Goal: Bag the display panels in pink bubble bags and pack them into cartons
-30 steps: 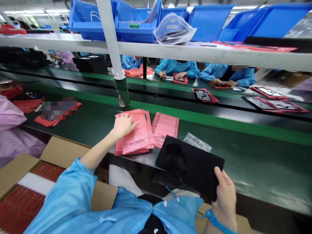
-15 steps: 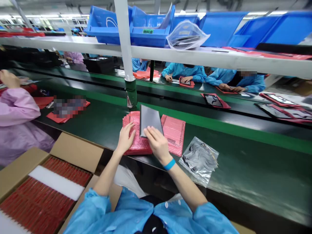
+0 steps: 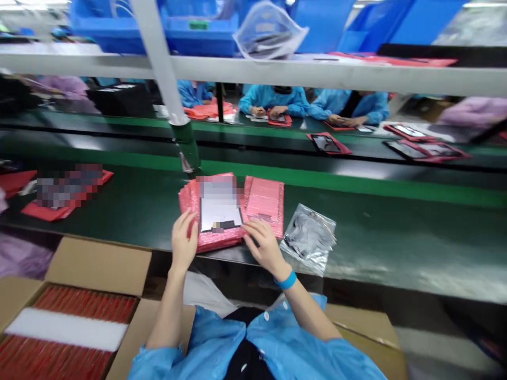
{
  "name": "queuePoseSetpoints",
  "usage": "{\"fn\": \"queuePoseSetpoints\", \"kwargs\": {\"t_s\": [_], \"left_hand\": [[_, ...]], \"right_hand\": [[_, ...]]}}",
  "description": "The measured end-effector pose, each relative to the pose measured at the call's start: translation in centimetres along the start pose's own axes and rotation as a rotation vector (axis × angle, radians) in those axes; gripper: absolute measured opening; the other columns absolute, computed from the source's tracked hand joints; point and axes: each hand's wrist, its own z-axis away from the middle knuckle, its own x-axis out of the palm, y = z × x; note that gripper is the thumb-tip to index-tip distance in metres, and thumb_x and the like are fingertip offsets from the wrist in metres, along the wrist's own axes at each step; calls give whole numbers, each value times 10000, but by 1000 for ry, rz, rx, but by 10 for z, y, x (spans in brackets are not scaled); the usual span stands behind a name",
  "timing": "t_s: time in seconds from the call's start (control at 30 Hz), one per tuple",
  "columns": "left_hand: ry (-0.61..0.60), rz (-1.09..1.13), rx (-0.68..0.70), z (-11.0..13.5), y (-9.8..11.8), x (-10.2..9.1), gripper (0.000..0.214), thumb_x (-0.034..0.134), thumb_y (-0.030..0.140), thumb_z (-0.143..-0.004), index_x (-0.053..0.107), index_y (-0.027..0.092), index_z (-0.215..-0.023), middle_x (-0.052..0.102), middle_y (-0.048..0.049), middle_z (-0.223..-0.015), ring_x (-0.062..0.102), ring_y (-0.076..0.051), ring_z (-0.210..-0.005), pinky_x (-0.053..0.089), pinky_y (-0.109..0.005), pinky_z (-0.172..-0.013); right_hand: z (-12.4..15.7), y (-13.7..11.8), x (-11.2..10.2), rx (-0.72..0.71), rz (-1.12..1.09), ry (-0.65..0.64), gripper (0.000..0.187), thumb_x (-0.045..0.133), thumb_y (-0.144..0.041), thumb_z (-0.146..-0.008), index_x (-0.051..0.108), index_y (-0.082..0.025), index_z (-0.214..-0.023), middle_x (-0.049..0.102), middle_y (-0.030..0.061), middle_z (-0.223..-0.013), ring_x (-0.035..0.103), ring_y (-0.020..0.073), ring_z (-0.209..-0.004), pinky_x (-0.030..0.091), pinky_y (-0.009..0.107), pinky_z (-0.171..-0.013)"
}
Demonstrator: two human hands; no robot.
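Observation:
A flat display panel (image 3: 222, 214) with a dark border and a dark strip near its lower edge lies on a stack of pink bubble-wrap bags (image 3: 209, 244). Its upper part is blurred out. My left hand (image 3: 184, 241) rests at the left side of the stack, fingers stretched and apart, holding nothing. The fingertips of my right hand (image 3: 266, 247) touch the panel's lower right corner, with the thumb spread away from the other fingers. Just right of the stack lies another pink bubble-wrap bag (image 3: 264, 198). Beside that is a clear plastic bag of thin grey parts (image 3: 309, 236).
At lower left stands an open carton (image 3: 99, 266) packed with red-wrapped pieces. A white post (image 3: 156, 58) rises behind the stack to a shelf (image 3: 317, 74) with blue bins (image 3: 198, 34). Co-workers (image 3: 273, 100) sit across the green bench (image 3: 396, 232).
The panel, earlier tilted up in my right hand, now lies flat on the pink stack with another face up. My right hand has moved to its lower right corner. The view has shifted right.

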Motion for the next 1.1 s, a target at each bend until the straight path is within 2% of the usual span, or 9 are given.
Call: {"fn": "queuePoseSetpoints", "kwargs": {"t_s": [0.1, 0.17, 0.27, 0.33, 0.43, 0.63, 0.83, 0.97, 1.1], "left_hand": [[-101, 13, 134, 7, 11, 1, 292, 595, 416, -1099, 793, 304, -1284, 736, -89, -1486, 632, -310, -1452, 437, -567, -1308], [-141, 58, 178, 11, 16, 6, 250, 622, 393, -1093, 810, 308, -1234, 785, -80, -1398, 638, -312, -1437, 434, -582, -1302], [-132, 105, 150, 14, 18, 13, 219, 644, 391, -1087, 818, 310, -1193, 819, -74, -1296, 624, -316, -1444, 422, -603, -1303], [-141, 120, 115, 14, 18, 14, 204, 663, 404, -1077, 821, 309, -1165, 819, -73, -1280, 622, -320, -1438, 417, -608, -1302], [-168, 128, 68, 12, 18, 11, 200, 677, 422, -1068, 822, 304, -1138, 812, -73, -1279, 614, -322, -1440, 402, -601, -1309], [-220, 138, 13, 7, 15, 6, 197, 693, 443, -1051, 818, 301, -1107, 804, -60, -1270, 605, -322, -1446, 375, -586, -1328], [-242, 117, -12, 6, 14, 6, 240, 676, 486, -1047, 811, 298, -1111, 803, -59, -1282, 593, -316, -1462, 385, -566, -1324], [-234, 138, -16, 7, 14, 6, 225, 687, 476, -1042, 817, 306, -1110, 804, -56, -1278, 593, -314, -1457, 384, -564, -1319], [-226, 166, 1, 6, 12, 7, 202, 698, 449, -1041, 822, 306, -1109, 808, -52, -1274, 594, -312, -1456, 378, -561, -1321]], "right_hand": [[44, 29, -46, 216, 86, 126, 330, 574, -317, -1115, 779, -253, -1366, 791, 133, -1347, 713, 306, -1296, 549, 544, -1171], [78, 48, -75, 347, 172, 137, 346, 592, -351, -1099, 771, -230, -1370, 772, 159, -1370, 702, 327, -1305, 549, 556, -1166], [121, 68, -106, 493, 277, 108, 422, 630, -417, -1064, 745, -214, -1415, 725, 190, -1445, 672, 368, -1353, 530, 599, -1184], [138, 74, -115, 540, 316, 101, 461, 648, -449, -1045, 734, -215, -1432, 707, 194, -1473, 658, 385, -1369, 516, 622, -1193], [144, 76, -116, 551, 328, 88, 467, 658, -459, -1040, 729, -226, -1439, 698, 186, -1487, 646, 384, -1383, 504, 619, -1202], [115, 68, -95, 476, 314, -4, 408, 666, -437, -1057, 730, -238, -1408, 705, 165, -1461, 642, 365, -1355, 498, 554, -1178], [97, 61, -80, 558, 480, 15, 420, 688, -520, -1043, 723, -197, -1310, 753, 180, -1253, 677, 381, -1148, 501, 516, -1043], [92, 60, -82, 556, 467, 17, 392, 631, -535, -1076, 746, -188, -1216, 770, 176, -1147, 697, 363, -1074, 519, 474, -978], [91, 64, -92, 548, 355, 61, 393, 499, -478, -1134, 784, -214, -1076, 811, 139, -1077, 724, 315, -1024, 522, 464, -1038]]}}
